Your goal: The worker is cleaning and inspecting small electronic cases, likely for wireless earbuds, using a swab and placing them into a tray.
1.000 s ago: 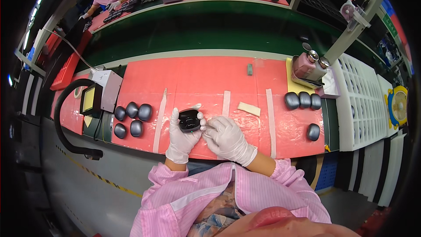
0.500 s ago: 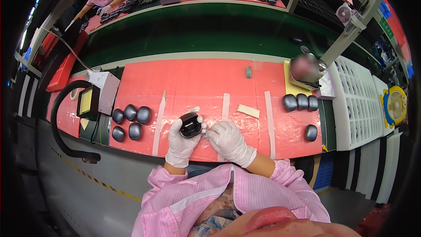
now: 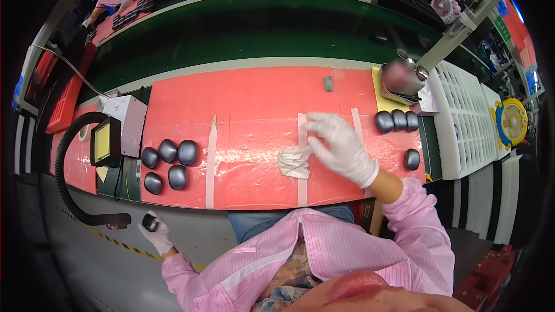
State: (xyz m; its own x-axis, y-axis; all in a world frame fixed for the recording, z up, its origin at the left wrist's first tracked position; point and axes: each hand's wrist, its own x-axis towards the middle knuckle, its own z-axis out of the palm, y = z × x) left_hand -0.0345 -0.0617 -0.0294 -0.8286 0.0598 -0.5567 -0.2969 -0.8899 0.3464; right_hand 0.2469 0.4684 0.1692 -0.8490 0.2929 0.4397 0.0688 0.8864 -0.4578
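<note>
My left hand [image 3: 156, 234], in a white glove, hangs low at my left side below the table edge and grips a small dark rounded case [image 3: 150, 221]. It is close to the end of a black hose [image 3: 87, 214]. My right hand [image 3: 341, 144], also gloved, hovers over the red table mat [image 3: 254, 115] with its fingers spread and nothing in them. Just left of that hand lies a crumpled white cloth [image 3: 293, 160].
Several dark cases [image 3: 167, 162] lie grouped at the mat's left, others [image 3: 398, 120] in a row at the right, one [image 3: 412, 159] alone. A grey box with a yellow panel [image 3: 118, 130] stands left; a white grid rack [image 3: 462, 121] right. A person works at the far bench.
Both hands held a dark case together at the mat's centre. Now my left hand has carried it down to my left side, and my right hand has let go and risen rightward.
</note>
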